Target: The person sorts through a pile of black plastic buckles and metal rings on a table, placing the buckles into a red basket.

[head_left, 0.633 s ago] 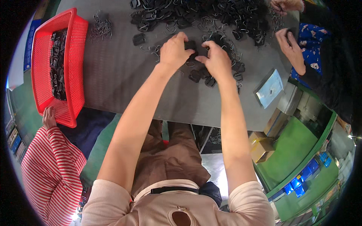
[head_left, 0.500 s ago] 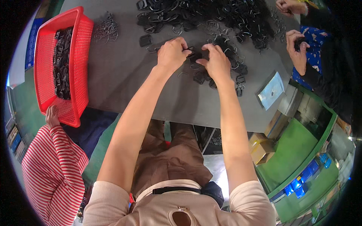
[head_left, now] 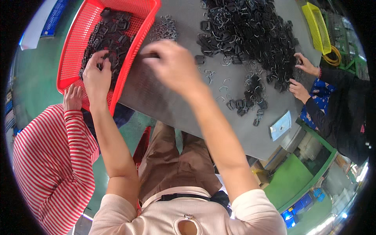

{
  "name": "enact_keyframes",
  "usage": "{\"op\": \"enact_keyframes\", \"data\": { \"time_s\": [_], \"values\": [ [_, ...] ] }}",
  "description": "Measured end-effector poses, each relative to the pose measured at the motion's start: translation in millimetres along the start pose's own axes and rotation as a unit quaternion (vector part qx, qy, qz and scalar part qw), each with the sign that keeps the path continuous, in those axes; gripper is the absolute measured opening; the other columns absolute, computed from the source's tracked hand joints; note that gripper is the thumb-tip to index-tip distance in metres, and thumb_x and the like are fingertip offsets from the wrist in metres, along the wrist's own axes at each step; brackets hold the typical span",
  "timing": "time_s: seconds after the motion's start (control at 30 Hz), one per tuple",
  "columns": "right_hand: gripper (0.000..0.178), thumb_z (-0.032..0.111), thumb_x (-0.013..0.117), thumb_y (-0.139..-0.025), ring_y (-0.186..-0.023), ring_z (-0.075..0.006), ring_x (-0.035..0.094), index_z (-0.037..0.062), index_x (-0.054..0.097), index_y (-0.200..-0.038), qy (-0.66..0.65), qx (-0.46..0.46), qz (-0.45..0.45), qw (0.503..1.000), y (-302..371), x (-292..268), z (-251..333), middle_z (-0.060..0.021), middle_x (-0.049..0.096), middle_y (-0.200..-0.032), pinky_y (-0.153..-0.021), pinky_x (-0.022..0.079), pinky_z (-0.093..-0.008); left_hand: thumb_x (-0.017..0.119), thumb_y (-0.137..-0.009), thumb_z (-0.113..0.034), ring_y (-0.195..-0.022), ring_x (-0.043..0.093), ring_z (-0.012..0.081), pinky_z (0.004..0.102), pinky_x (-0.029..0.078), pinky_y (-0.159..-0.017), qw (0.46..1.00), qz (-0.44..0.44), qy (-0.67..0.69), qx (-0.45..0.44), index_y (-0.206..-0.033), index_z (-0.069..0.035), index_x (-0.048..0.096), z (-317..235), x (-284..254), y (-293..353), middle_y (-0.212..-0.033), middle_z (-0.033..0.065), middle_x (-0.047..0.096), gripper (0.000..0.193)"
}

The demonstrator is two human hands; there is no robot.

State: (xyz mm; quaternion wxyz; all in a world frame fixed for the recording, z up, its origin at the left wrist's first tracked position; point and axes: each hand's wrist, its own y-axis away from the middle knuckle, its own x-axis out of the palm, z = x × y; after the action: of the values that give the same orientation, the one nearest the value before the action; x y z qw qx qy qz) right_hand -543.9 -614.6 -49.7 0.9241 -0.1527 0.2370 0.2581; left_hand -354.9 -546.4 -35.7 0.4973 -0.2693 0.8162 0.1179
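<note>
Red plastic basket (head_left: 129, 62) is part-filled with black buckles (head_left: 118, 25); heap (head_left: 254, 33) left on grey tabletop (head_left: 168, 102). Left hand (head_left: 96, 77), right hand (head_left: 173, 65) half-curled; grips unclear.

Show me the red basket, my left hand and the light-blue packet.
Red basket (head_left: 78, 43), head view: left wall.
Left hand (head_left: 98, 77), head view: its back.
Light-blue packet (head_left: 281, 125), head view: near its middle.

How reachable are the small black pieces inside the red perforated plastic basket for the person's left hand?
Probably yes: the left hand is over the red basket, close to the black pieces, and nothing visible blocks the way.
</note>
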Motion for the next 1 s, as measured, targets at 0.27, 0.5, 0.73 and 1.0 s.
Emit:
{"op": "enact_keyframes", "data": {
  "time_s": [0.27, 0.5, 0.73, 1.0],
  "values": [
    [0.020, 0.019, 0.055, -0.073, -0.090, -0.0277, 0.055, 0.0074, 0.063, -0.088, 0.216, -0.045, 0.145, 0.964, -57.3, 118.2, 40.8, -0.0113, 0.056, -0.093, -0.073, 0.045, -0.0366, 0.058, -0.076, -0.023, -0.093, 0.055, 0.0355, 0.0418, 0.043, -0.080, 0.978, 0.121, -0.165, -0.027, -0.101, -0.003, 0.058, 69.4, 17.3, -1.8, -0.102, 0.0198, 0.057, 0.033],
    [0.022, 0.009, 0.055, -0.074, -0.091, -0.0288, 0.052, 0.0100, 0.056, -0.096, 0.103, 0.088, -0.208, 0.969, 64.1, -60.5, -38.8, -0.0093, 0.055, -0.093, -0.080, 0.043, -0.0378, 0.054, -0.078, -0.006, -0.086, 0.056, 0.0277, 0.0349, 0.044, -0.076, 0.978, 0.016, 0.103, 0.182, -0.092, -0.004, 0.059, -95.5, 52.0, 42.4, -0.089, 0.0115, 0.059, 0.015],
    [0.053, 0.015, 0.072, -0.064, -0.104, -0.0313, 0.044, 0.0129, 0.050, -0.112, 0.299, 0.337, -0.175, 0.875, 207.9, -151.9, -165.5, -0.0111, 0.046, -0.109, -0.085, 0.041, -0.0391, 0.058, -0.072, -0.008, -0.094, 0.054, 0.0274, 0.0360, 0.045, -0.080, 0.894, 0.201, 0.228, 0.329, -0.093, -0.006, 0.059, -204.9, 222.1, 120.5, -0.097, 0.0097, 0.058, 0.021],
    [0.039, 0.015, 0.064, -0.074, -0.080, -0.0197, 0.057, 0.0043, 0.053, -0.109, -0.130, 0.402, -0.271, 0.865, 253.6, -174.2, -172.0, -0.0088, 0.059, -0.091, -0.067, 0.047, -0.0304, 0.071, -0.065, -0.016, -0.093, 0.051, 0.0319, 0.0388, 0.044, -0.079, 0.908, 0.240, 0.077, 0.334, -0.102, -0.007, 0.054, -252.4, 284.2, 135.2, -0.095, 0.0134, 0.052, 0.042]
  ]
}}
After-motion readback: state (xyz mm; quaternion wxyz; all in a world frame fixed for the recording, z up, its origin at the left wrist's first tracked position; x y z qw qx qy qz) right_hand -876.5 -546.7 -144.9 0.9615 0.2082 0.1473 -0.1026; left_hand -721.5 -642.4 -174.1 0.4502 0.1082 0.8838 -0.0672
